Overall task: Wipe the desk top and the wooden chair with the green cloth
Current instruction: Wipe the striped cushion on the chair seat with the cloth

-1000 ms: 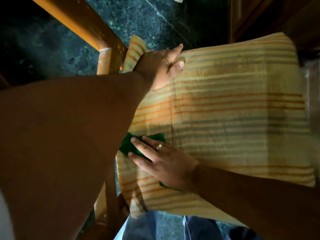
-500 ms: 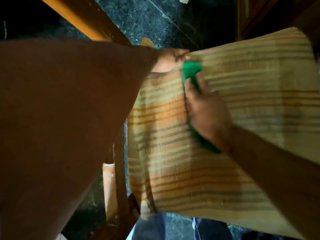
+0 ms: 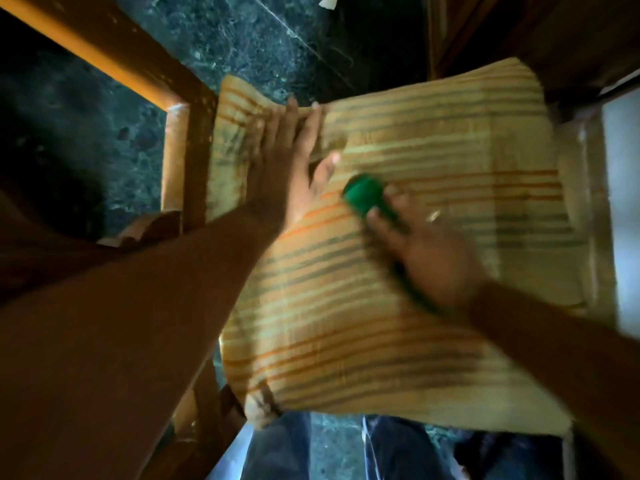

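Note:
A striped yellow-and-orange cushion [image 3: 398,306] covers the seat of the wooden chair [image 3: 180,161], whose arm and frame show at the left. My left hand [image 3: 287,161] lies flat with fingers spread on the cushion's far left corner. My right hand [image 3: 426,251] presses the bunched green cloth [image 3: 365,197] onto the cushion's middle; most of the cloth is hidden under the palm. A ring sits on one finger. The frame is blurred by motion.
Dark green stone floor [image 3: 104,116] shows beyond the chair. Dark wooden furniture [image 3: 554,39] stands at the upper right, with a pale surface [image 3: 623,202] at the right edge. My legs in blue jeans [image 3: 284,452] are below the cushion's near edge.
My right hand swept the green cloth from the cushion's near left up to the far edge, then back toward the middle. The left hand spread flat at the far left corner.

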Demonstrator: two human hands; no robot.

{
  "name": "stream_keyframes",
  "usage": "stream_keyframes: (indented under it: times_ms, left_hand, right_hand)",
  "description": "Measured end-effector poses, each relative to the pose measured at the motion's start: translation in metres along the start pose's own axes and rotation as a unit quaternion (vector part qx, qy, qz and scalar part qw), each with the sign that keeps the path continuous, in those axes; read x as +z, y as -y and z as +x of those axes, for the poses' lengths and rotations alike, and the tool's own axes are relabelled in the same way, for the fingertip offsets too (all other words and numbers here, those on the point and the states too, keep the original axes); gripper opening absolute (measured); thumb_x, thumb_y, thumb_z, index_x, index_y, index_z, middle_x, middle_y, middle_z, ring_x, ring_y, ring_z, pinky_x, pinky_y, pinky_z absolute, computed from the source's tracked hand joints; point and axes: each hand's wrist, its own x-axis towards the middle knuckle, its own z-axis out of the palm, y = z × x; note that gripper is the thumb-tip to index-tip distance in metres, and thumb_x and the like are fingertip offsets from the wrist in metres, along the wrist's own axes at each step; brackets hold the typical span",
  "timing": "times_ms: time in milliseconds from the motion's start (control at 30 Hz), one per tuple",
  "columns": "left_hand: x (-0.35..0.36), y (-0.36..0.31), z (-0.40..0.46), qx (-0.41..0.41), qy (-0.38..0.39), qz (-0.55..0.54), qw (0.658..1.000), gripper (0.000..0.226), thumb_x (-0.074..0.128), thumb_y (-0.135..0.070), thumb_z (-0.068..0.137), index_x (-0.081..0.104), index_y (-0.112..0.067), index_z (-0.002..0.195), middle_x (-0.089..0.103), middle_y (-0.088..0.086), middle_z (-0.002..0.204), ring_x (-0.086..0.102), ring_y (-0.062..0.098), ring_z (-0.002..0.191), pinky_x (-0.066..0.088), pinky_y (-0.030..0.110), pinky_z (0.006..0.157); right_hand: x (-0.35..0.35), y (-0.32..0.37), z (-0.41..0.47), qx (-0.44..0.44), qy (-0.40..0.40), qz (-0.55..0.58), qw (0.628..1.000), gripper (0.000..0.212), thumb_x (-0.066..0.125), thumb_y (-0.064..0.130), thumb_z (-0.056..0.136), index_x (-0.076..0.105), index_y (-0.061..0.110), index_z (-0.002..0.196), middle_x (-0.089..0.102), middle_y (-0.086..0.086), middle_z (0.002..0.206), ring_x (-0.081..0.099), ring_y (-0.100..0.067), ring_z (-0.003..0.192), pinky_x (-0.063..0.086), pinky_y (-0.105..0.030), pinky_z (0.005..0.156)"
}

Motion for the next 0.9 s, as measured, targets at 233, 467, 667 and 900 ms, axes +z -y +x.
stream_keyframes:
  times_ms: [233,467,667,900]
  left_hand:
    - [0.029,0.009,-0.004,0.051,0.004,0.043,0.998,0.077,0.027,-0.064,0.091,0.015,-0.029,0.158,0.019,0.022,0.164,0.016,0.040,0.151,0.003,0.051,0.122]
    - [0.032,0.010,-0.003,0.053,0.008,0.046,0.998,0.077,0.026,-0.064,0.092,0.012,-0.027,0.158,0.012,0.021,0.165,0.014,0.041,0.151,0.008,0.055,0.121]
    - [0.039,0.014,-0.003,0.063,-0.017,0.044,0.997,0.075,0.027,-0.063,0.094,0.015,-0.025,0.158,0.016,0.023,0.164,0.017,0.042,0.150,0.011,0.057,0.120]
    - [0.036,0.012,-0.002,0.063,-0.013,0.042,0.997,0.077,0.027,-0.062,0.092,0.018,-0.024,0.157,0.014,0.024,0.164,0.016,0.043,0.150,0.010,0.058,0.121]
  right_hand:
    - [-0.039,-0.114,0.059,0.239,-0.055,-0.061,0.968,0.061,0.042,0.001,0.096,0.032,0.017,0.153,0.021,-0.019,0.162,0.031,-0.050,0.138,0.032,-0.058,0.112]
    - [0.048,0.115,-0.076,-0.046,0.107,0.082,0.990,0.043,0.043,0.030,0.097,0.052,0.025,0.138,0.060,-0.015,0.133,0.063,-0.037,0.110,0.050,-0.035,0.084]
    - [0.024,0.033,-0.133,0.122,0.027,0.114,0.986,0.043,0.054,0.030,0.099,0.053,0.025,0.141,0.053,-0.003,0.146,0.053,-0.021,0.130,0.045,-0.043,0.106]
    - [-0.030,-0.068,-0.113,0.390,-0.058,0.004,0.919,0.067,0.046,-0.004,0.093,0.034,0.023,0.153,0.019,-0.005,0.164,0.025,-0.037,0.144,0.027,-0.049,0.116]
